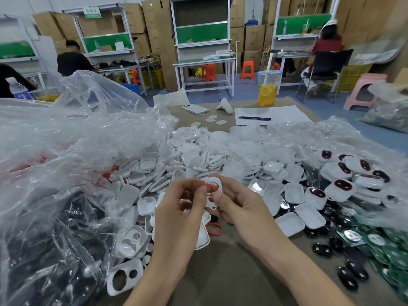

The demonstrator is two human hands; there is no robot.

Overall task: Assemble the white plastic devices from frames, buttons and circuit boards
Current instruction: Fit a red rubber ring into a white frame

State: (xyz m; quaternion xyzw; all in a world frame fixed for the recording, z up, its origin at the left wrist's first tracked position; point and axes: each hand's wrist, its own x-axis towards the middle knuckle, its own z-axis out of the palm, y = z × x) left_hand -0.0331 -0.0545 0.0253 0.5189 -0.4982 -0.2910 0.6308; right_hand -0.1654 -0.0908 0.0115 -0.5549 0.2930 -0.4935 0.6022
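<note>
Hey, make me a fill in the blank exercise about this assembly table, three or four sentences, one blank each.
1. The right hand holds a white frame while the left hand pinches a red ____ onto its round opening.
2. The black pen lies on a sheet of ____.
3. The white phone lies with its camera lenses facing ____.
4. The green circuit boards are piled on the person's ____ side.
Missing words: ring; paper; up; right.

What we cannot make out at the bench [231,272]

Our left hand [183,204] and right hand [238,204] cover much of the white frame [217,181], leaving only part of a red ring [210,184] showing. A crumpled plastic bag [55,151] blurs the dark parts [66,239] near left. The green circuit boards [395,255] run off the right edge, and the far sign [92,12] is too small to read.
</note>
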